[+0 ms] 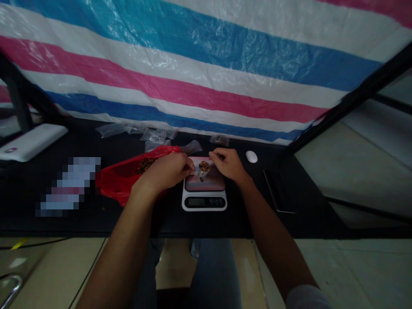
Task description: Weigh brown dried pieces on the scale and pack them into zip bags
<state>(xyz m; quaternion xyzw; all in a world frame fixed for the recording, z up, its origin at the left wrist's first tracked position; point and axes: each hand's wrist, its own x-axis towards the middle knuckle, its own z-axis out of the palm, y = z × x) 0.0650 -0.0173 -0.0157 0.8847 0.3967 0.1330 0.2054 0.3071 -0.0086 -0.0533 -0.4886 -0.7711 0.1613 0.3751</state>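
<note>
A white kitchen scale [204,203] lies in front of me, its dark display facing my side. On its shiny plate sits a small clear container [204,173] of brown pieces [204,166], which look like nuts or seeds. A dark loose piece shows just below it. My left hand [172,169] reaches in from the left with fingers pinched at the container's left; whatever they grip is too small to make out. To the right, my right hand [228,163] has thumb and fingers closed near the plate's upper right edge; its contents are hidden.
A red plastic bag [119,178] with more brown pieces lies left, partly under my left forearm. Clear plastic bags [154,136] and a filled small bag [219,140] lie behind. A white mouse [251,156] and dark phone [278,191] are right. A striped sheet [193,86] hangs behind.
</note>
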